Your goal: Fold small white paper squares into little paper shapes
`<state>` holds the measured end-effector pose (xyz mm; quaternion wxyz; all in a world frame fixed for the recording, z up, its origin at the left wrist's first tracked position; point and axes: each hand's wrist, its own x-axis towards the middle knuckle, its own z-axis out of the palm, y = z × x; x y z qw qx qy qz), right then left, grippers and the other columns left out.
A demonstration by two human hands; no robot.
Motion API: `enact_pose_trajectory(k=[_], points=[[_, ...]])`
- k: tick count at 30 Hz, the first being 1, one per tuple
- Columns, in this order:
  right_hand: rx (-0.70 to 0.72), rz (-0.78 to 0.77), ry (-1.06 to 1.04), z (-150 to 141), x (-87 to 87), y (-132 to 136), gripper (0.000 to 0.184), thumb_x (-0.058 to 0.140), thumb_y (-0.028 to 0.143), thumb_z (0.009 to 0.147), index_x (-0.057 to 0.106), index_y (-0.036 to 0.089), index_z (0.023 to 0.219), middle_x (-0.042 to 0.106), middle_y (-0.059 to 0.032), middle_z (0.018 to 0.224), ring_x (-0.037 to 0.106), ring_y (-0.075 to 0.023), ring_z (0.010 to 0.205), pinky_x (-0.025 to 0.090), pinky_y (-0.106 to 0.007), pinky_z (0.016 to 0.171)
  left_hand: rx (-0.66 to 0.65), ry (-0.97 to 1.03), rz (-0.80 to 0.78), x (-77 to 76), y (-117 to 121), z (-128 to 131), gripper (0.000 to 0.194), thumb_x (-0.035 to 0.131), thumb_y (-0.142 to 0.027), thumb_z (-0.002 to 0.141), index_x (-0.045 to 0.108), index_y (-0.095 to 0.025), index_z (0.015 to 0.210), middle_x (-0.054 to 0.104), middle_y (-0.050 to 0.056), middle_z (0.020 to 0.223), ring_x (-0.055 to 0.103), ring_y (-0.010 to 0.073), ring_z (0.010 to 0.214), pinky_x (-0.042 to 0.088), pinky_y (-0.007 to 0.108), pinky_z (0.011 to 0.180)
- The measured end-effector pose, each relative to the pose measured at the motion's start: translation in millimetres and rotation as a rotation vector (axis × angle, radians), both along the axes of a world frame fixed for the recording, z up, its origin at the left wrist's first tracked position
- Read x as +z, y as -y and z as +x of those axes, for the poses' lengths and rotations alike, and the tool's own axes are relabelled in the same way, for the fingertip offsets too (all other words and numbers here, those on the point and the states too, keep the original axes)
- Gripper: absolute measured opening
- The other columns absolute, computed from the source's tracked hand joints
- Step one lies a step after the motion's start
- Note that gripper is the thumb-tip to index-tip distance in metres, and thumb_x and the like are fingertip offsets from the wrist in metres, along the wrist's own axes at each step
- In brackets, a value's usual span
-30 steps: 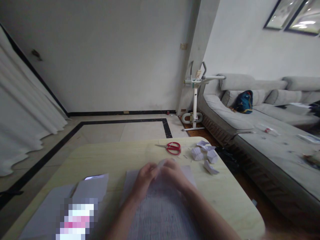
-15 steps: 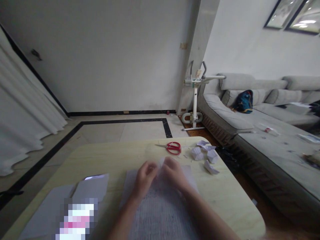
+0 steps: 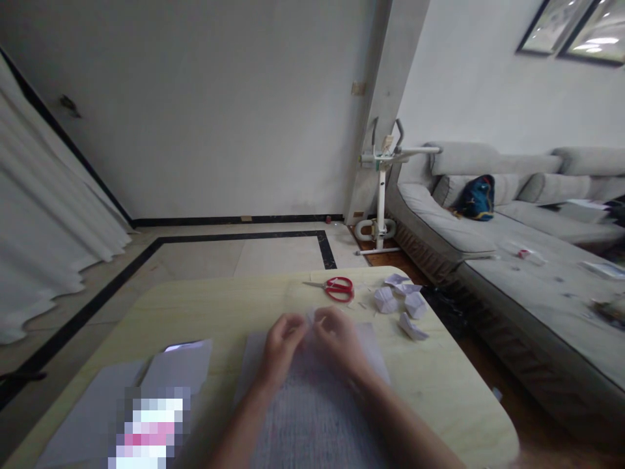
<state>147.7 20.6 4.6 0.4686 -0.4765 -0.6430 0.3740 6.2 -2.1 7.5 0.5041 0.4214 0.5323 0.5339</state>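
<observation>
A small piece of white paper (image 3: 310, 318) is pinched between my two hands, partly hidden by the fingers and blurred. My left hand (image 3: 282, 344) grips its left side with thumb and fingers closed. On the other side my right hand (image 3: 338, 337) is closed on it too, smeared a little by motion. Both hands are over a large printed sheet (image 3: 317, 417) lying on the wooden table (image 3: 439, 384). Just beyond them lie red-handled scissors (image 3: 338, 288), blades pointing left. Several folded white paper pieces (image 3: 385, 300) sit to the right of the scissors.
White sheets (image 3: 97, 404) lie at the table's left, with a phone (image 3: 183, 346) by them and a blurred-out bright patch in front. Beyond the table stand a white exercise machine (image 3: 381, 195) and a grey sofa (image 3: 517, 286) holding a blue bag (image 3: 477, 198).
My hands have stayed in nearly the same place, with small shifts of the fingers around the paper. The scissors and folded pieces have not moved.
</observation>
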Motion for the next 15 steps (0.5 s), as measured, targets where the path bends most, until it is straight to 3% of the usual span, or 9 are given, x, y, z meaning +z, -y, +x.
enact_pose_trajectory(k=[15], points=[[0.023,-0.038,-0.002,-0.6,1.8,-0.9,0.017,0.057,0.012,0.071,0.066,0.018,0.085,0.063,-0.0014,0.074,0.053,-0.0134,0.063,0.043,-0.024,0.057,-0.035,-0.017,0.051,2.3,1.7,0.5,0.025,0.064,-0.038,0.075,0.062,-0.017,0.087,0.067,0.002,0.078,0.060,0.0153,0.066,0.045,0.024,0.060]])
